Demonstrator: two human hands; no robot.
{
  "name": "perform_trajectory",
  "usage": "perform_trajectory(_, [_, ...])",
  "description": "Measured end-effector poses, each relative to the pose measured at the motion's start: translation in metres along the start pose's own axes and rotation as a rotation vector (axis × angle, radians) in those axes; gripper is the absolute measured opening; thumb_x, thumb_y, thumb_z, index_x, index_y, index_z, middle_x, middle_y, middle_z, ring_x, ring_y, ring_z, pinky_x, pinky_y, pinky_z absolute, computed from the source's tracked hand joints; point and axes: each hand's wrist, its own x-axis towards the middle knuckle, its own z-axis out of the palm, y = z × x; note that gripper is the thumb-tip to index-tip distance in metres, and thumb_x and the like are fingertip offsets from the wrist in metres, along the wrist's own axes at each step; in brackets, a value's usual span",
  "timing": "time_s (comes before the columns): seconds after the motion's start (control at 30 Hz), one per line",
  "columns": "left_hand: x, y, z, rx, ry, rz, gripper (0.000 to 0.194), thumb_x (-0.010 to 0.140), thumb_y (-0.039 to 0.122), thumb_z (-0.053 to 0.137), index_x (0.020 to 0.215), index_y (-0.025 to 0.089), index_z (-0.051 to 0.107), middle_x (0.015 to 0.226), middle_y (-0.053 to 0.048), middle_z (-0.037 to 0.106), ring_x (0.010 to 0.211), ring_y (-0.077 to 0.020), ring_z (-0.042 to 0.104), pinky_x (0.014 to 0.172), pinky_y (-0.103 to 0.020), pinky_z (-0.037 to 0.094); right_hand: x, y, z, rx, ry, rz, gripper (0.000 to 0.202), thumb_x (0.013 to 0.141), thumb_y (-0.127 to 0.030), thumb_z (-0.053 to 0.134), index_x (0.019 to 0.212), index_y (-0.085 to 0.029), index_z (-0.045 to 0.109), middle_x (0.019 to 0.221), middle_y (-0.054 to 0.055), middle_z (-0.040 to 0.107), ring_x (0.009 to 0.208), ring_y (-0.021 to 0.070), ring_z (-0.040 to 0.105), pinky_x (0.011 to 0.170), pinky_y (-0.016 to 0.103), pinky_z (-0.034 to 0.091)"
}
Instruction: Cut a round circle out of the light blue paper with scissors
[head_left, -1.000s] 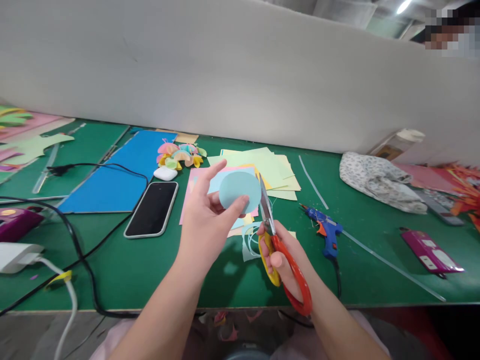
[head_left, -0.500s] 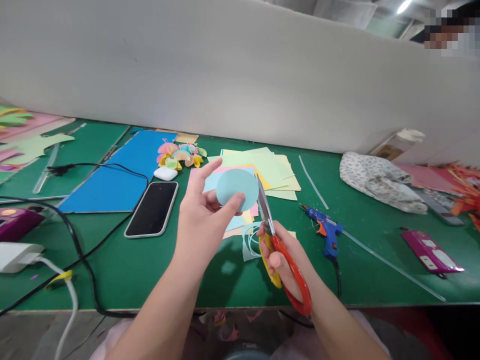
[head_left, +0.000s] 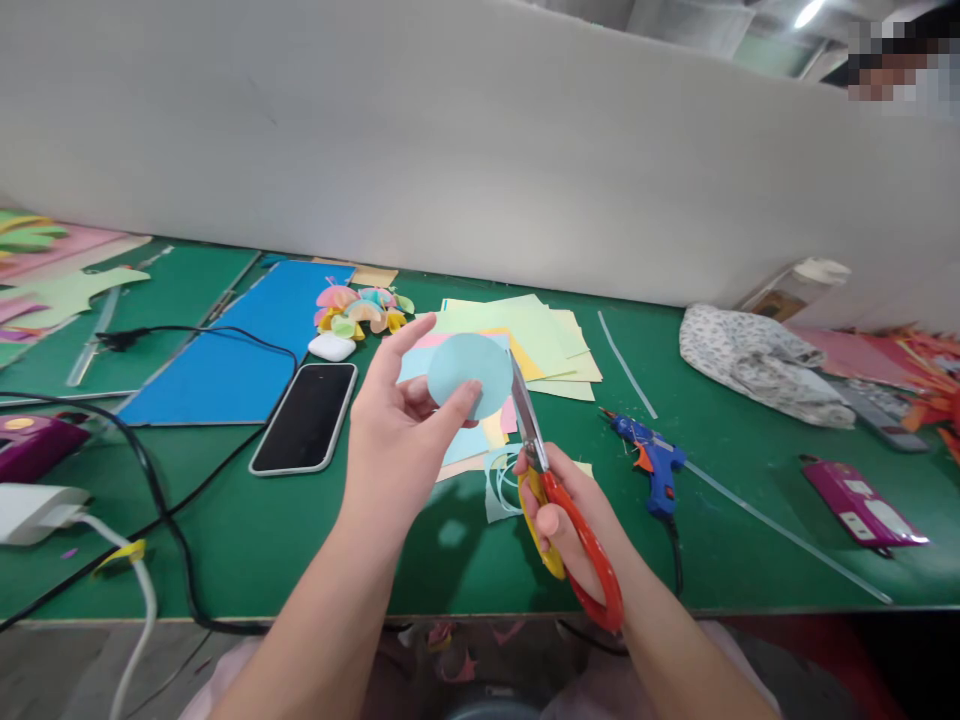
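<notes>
Between its thumb and fingers, my left hand (head_left: 401,430) pinches a round light-blue paper disc (head_left: 469,370), its forefinger raised. My right hand (head_left: 574,510) is wrapped round the red and yellow handles of a pair of scissors (head_left: 531,415). The blades point up and away, looking closed, close beside the disc's right edge. Curled light-blue paper strips (head_left: 499,478) lie on the table under the scissors. Behind the disc is a stack of pale green, yellow and pink paper sheets (head_left: 517,315).
On the green table (head_left: 247,560), a phone (head_left: 304,418), white case (head_left: 331,347), blue board (head_left: 217,360) and paper flowers (head_left: 364,308) lie left. A blue glue gun (head_left: 651,455), purple pouch (head_left: 862,502) and patterned cloth (head_left: 757,365) lie right. Black cables (head_left: 157,490) cross the left side.
My left hand has shifted slightly left with the paper disc, opening a small gap to the scissor blades. My right hand and the scissors stay almost still.
</notes>
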Motion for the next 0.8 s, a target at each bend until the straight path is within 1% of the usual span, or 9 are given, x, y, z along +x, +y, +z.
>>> perform_trajectory(0.17, [0.0006, -0.0010, -0.0024, 0.027, 0.008, 0.011, 0.070, 0.074, 0.023, 0.083, 0.139, 0.020, 0.058, 0.076, 0.002, 0.074, 0.063, -0.0147, 0.071, 0.061, -0.026, 0.065, -0.0001, -0.0004, -0.0007, -0.010, 0.008, 0.007, 0.082, 0.056, -0.094, 0.070, 0.098, -0.025, 0.056, 0.065, -0.008, 0.041, 0.054, 0.0112, 0.032, 0.047, 0.024, 0.030])
perform_trajectory(0.23, [0.0009, -0.0010, -0.0033, 0.032, 0.010, 0.012, 0.069, 0.074, 0.023, 0.083, 0.139, 0.020, 0.058, 0.076, 0.002, 0.074, 0.064, -0.0147, 0.071, 0.061, -0.026, 0.065, 0.0002, -0.0002, -0.0003, -0.006, 0.004, 0.008, 0.082, 0.055, -0.094, 0.071, 0.097, -0.025, 0.056, 0.065, -0.008, 0.041, 0.054, 0.0111, 0.031, 0.047, 0.024, 0.029])
perform_trajectory(0.37, [0.0016, -0.0008, -0.0042, 0.021, 0.022, 0.023, 0.068, 0.073, 0.023, 0.084, 0.137, 0.020, 0.060, 0.075, 0.003, 0.072, 0.063, -0.0138, 0.070, 0.060, -0.025, 0.065, 0.0012, 0.0007, 0.0006, 0.017, 0.002, 0.021, 0.079, 0.057, -0.091, 0.073, 0.096, -0.025, 0.056, 0.064, -0.008, 0.040, 0.054, 0.0108, 0.029, 0.046, 0.023, 0.028])
perform_trajectory(0.47, [0.0021, -0.0009, -0.0045, 0.033, 0.025, 0.036, 0.068, 0.072, 0.023, 0.084, 0.136, 0.021, 0.060, 0.075, 0.003, 0.071, 0.065, -0.0149, 0.070, 0.060, -0.026, 0.065, 0.0011, 0.0006, 0.0005, 0.018, 0.002, 0.019, 0.081, 0.054, -0.092, 0.074, 0.096, -0.025, 0.056, 0.064, -0.008, 0.040, 0.053, 0.0107, 0.029, 0.045, 0.023, 0.028])
perform_trajectory(0.67, [0.0022, -0.0008, -0.0056, -0.003, 0.048, 0.007, 0.070, 0.072, 0.024, 0.086, 0.137, 0.020, 0.061, 0.066, 0.005, 0.068, 0.062, -0.0132, 0.067, 0.062, -0.025, 0.066, -0.0008, -0.0009, 0.0003, 0.003, -0.001, 0.000, 0.080, 0.055, -0.092, 0.073, 0.096, -0.025, 0.056, 0.064, -0.008, 0.040, 0.053, 0.0108, 0.031, 0.045, 0.023, 0.029])
perform_trajectory(0.8, [0.0026, -0.0012, -0.0055, 0.002, 0.052, 0.014, 0.070, 0.073, 0.024, 0.085, 0.138, 0.020, 0.060, 0.064, 0.006, 0.068, 0.060, -0.0118, 0.065, 0.064, -0.025, 0.065, -0.0003, 0.0008, 0.0005, 0.007, -0.013, -0.017, 0.079, 0.057, -0.091, 0.074, 0.097, -0.025, 0.056, 0.065, -0.008, 0.039, 0.053, 0.0105, 0.030, 0.045, 0.024, 0.028])
